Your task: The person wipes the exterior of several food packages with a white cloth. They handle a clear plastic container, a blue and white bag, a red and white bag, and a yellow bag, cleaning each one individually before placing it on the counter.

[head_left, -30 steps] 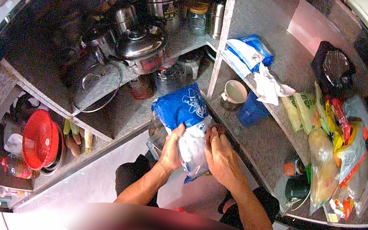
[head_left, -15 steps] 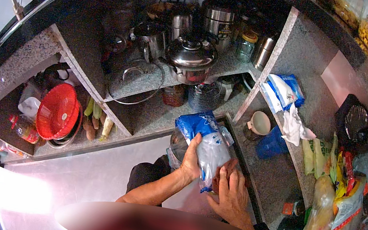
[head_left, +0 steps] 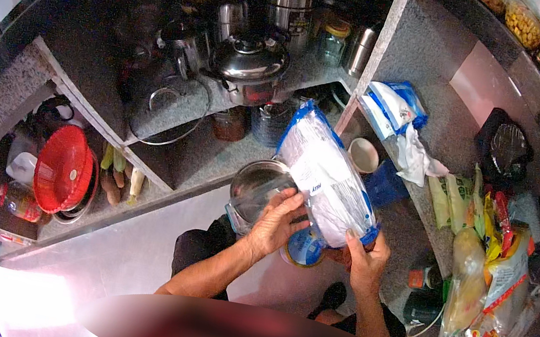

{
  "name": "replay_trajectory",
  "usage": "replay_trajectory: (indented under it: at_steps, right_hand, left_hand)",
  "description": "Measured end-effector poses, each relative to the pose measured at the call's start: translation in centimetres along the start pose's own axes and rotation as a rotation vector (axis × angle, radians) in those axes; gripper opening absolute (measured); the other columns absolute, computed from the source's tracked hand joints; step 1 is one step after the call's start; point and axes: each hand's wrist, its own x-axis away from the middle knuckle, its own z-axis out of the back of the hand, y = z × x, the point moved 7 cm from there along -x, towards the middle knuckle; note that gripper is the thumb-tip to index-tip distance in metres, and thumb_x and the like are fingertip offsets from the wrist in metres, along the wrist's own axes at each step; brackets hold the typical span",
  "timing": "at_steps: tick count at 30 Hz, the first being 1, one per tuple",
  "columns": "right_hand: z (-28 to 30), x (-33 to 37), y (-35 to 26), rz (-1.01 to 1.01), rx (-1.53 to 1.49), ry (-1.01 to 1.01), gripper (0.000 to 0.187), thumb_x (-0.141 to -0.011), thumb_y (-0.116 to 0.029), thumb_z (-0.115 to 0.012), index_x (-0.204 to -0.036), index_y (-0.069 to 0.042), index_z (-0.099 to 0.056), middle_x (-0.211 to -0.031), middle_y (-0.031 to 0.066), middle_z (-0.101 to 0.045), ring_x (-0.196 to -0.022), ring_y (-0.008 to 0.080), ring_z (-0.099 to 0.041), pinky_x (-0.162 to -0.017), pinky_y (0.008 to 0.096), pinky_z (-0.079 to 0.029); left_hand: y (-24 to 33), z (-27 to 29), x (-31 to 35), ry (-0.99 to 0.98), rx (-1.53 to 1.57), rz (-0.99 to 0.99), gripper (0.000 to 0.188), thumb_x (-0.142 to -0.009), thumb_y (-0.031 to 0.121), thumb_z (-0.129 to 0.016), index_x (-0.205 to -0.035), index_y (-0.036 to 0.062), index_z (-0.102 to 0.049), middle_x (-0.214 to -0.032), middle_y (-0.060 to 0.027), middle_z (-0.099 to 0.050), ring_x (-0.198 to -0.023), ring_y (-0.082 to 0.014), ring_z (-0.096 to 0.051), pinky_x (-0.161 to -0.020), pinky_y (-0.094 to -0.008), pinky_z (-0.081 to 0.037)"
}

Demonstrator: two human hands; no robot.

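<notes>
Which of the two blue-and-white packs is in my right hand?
The held pack, tilted at the picture's centre, with your right hand gripping its lower end. The other pack lies farther back, untouched, near something white and crumpled.

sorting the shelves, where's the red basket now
At the head view's left, the red basket sits left of some vegetables, with a bottle at its lower left.

A pot stands on the shelf behind the bag, with a basin far left.
</notes>
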Motion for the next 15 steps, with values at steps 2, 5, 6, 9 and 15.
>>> replay_trajectory:
  at_steps: [2, 5, 6, 9, 15]
  right_hand:
    - [-1.1, 0.7, 2.2, -0.214, -0.279, 0.006, 0.030, -0.077, -0.014, -0.065, -0.103, 0.000, -0.057, -0.093, 0.0078, -0.062, -0.079, 0.0173, -0.059, -0.071, 0.0314, -0.048]
    - [-2.1, 1.6, 4.6, -0.349, -0.299, -0.088, 0.034, -0.077, -0.024, -0.065, -0.102, -0.002, -0.058, -0.092, 0.0071, -0.062, -0.078, 0.0162, -0.058, -0.071, 0.0295, -0.046]
    - [-2.6, 1.8, 4.8, -0.393, -0.257, -0.142, 0.036, -0.077, -0.026, -0.065, -0.102, -0.002, -0.058, -0.091, 0.0068, -0.061, -0.078, 0.0153, -0.058, -0.070, 0.0291, -0.046]
    - [-3.6, 2.3, 5.1, -0.494, -0.265, -0.304, 0.027, -0.077, -0.026, -0.067, -0.089, -0.003, -0.061, -0.070, 0.0040, -0.062, -0.057, 0.0114, -0.057, -0.053, 0.0244, -0.045]
    - [1.6, -0.8, 2.0, -0.225, -0.220, -0.057, 0.017, -0.082, -0.018, -0.063, -0.091, -0.003, -0.062, -0.074, 0.0019, -0.063, -0.060, 0.0098, -0.058, -0.054, 0.0251, -0.047]
  left_hand:
    - [-0.7, -1.7, 0.2, -0.146, 0.086, 0.076, 0.075, -0.074, 0.038, -0.071, -0.131, 0.0090, -0.033, -0.127, -0.0070, -0.045, -0.117, -0.0250, -0.043, -0.097, -0.0449, -0.034]
    - [-1.0, -0.6, 0.1, -0.058, 0.139, 0.087, 0.070, -0.074, 0.040, -0.070, -0.128, 0.0064, -0.041, -0.125, -0.0104, -0.050, -0.116, -0.0267, -0.046, -0.100, -0.0451, -0.034]
    - [-0.3, -0.5, -0.1, -0.053, 0.134, 0.067, 0.069, -0.074, 0.039, -0.069, -0.128, 0.0059, -0.041, -0.123, -0.0111, -0.051, -0.113, -0.0274, -0.049, -0.099, -0.0449, -0.035]
    - [1.3, -0.1, -0.4, -0.025, 0.052, -0.038, 0.064, -0.076, 0.039, -0.064, -0.126, 0.0043, -0.043, -0.121, -0.0132, -0.054, -0.109, -0.0295, -0.052, -0.097, -0.0434, -0.038]
    - [6.9, 2.2, -0.4, 0.094, 0.053, -0.323, 0.054, -0.076, 0.024, -0.068, -0.120, 0.0036, -0.044, -0.112, -0.0124, -0.056, -0.101, -0.0277, -0.055, -0.090, -0.0428, -0.045]
